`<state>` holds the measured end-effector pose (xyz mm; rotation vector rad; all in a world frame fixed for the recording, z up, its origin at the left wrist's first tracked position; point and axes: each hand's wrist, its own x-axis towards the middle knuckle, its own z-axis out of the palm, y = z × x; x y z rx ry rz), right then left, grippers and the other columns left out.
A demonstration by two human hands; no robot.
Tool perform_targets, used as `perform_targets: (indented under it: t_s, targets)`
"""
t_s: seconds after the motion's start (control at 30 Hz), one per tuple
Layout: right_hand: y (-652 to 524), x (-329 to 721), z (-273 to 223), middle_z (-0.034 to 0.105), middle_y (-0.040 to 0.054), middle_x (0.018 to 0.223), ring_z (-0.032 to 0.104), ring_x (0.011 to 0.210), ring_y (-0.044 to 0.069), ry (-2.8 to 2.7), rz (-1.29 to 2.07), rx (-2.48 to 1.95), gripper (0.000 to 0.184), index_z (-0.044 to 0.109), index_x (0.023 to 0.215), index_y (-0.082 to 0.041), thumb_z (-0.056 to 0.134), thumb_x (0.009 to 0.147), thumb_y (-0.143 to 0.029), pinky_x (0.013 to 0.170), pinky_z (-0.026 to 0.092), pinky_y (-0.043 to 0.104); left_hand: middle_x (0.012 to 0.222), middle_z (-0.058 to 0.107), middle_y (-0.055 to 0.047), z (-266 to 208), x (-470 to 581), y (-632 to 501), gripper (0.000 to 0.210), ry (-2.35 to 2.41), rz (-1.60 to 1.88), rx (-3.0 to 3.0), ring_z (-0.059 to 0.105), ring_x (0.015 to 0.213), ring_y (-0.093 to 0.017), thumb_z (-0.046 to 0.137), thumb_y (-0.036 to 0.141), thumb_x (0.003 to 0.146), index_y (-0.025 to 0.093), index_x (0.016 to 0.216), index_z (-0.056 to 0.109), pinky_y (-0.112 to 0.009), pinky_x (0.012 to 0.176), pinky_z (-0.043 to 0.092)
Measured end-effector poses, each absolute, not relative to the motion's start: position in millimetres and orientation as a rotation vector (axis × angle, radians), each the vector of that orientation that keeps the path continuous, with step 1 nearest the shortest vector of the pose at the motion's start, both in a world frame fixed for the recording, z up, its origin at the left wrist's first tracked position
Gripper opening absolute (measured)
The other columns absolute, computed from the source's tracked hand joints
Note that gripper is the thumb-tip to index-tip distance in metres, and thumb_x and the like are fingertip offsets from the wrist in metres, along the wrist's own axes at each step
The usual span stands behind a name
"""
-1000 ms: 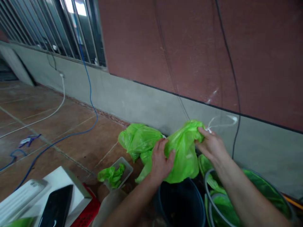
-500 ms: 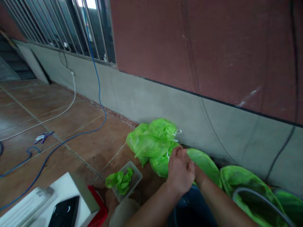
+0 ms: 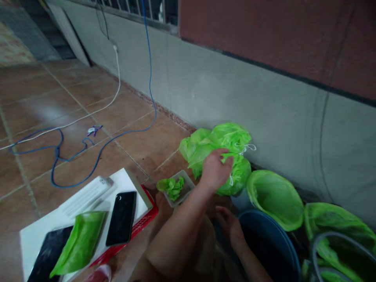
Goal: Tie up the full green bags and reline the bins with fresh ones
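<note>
My left hand (image 3: 216, 169) is over the tied green bags (image 3: 205, 147) by the wall, thumb and fingers apart with nothing visible between them. Whether it touches the bags I cannot tell. The bags are bright green, translucent and bunched, with white drawstrings (image 3: 248, 147). Lower down, my right hand (image 3: 230, 227) hangs beside the rim of a dark blue bucket (image 3: 272, 219), fingers loosely stretched and holding nothing I can see. Left of my left hand, a clear plastic tub (image 3: 188, 188) holds crumpled green pieces (image 3: 174, 187).
Green-lined bins (image 3: 274, 199) stand along the wall to the right, one near a grey hoop (image 3: 315, 244). At left, a white box (image 3: 32, 235) carries a phone (image 3: 122, 219) and a folded green packet (image 3: 80, 243). A blue cord (image 3: 100, 160) crosses the tiled floor.
My hands, close together before, are now apart: the left over the bags, the right lower by the bucket. The view has tilted down, showing more of the box and bucket.
</note>
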<state>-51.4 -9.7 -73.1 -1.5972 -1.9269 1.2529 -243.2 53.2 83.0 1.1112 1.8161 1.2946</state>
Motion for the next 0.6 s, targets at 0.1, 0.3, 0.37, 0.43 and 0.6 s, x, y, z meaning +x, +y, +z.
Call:
perform_targets:
  t_s: [0.1,0.3,0.37,0.43,0.6]
  targets:
    - [-40,-25,-74,0.077,0.0137,0.094,0.073,0.085,0.031,-1.748,1.442,-1.669,0.04,0.075,0.091,-0.018,0.062,0.075,-0.052,0.077,0.057,0.04,0.134,0.061,-0.015,9,-306,30,0.032,2.196,0.829,0.934,0.062,0.116,-0.023,0.058,0.02,0.088,0.014,0.117,0.07,-0.03,0.1,0.048]
    - [-60,0,-65,0.077,0.0128,0.096,0.073,0.085,0.029,-1.622,1.512,-1.834,0.048,0.075,0.096,-0.016,0.061,0.076,-0.057,0.079,0.058,0.04,0.154,0.041,-0.018,-130,-350,-23,0.034,2.174,0.421,0.669,0.065,0.115,-0.03,0.072,0.017,0.074,0.018,0.108,0.074,-0.037,0.101,0.047]
    - [-60,0,-62,0.077,0.0114,0.093,0.073,0.082,0.029,-1.598,1.537,-1.859,0.047,0.075,0.095,-0.017,0.062,0.074,-0.058,0.077,0.058,0.04,0.141,0.055,-0.021,-149,-346,-29,0.033,2.154,0.585,0.563,0.065,0.113,-0.031,0.079,0.014,0.063,0.013,0.095,0.073,-0.035,0.098,0.047]
    - [-59,-1,-58,0.077,0.0098,0.091,0.073,0.079,0.029,-1.547,1.554,-1.869,0.045,0.076,0.092,-0.02,0.066,0.071,-0.058,0.075,0.059,0.041,0.119,0.067,-0.023,-154,-341,-31,0.025,2.148,0.698,0.488,0.066,0.11,-0.032,0.081,0.012,0.056,0.01,0.079,0.07,-0.031,0.092,0.048]
    - [-52,2,-40,0.078,0.0066,0.087,0.073,0.077,0.031,-1.414,1.465,-1.826,0.035,0.078,0.085,-0.025,0.072,0.067,-0.055,0.073,0.059,0.044,0.067,0.068,-0.01,-123,-333,-20,0.013,2.161,0.842,0.427,0.069,0.088,-0.028,0.074,0.013,0.062,0.017,0.06,0.061,-0.027,0.07,0.046]
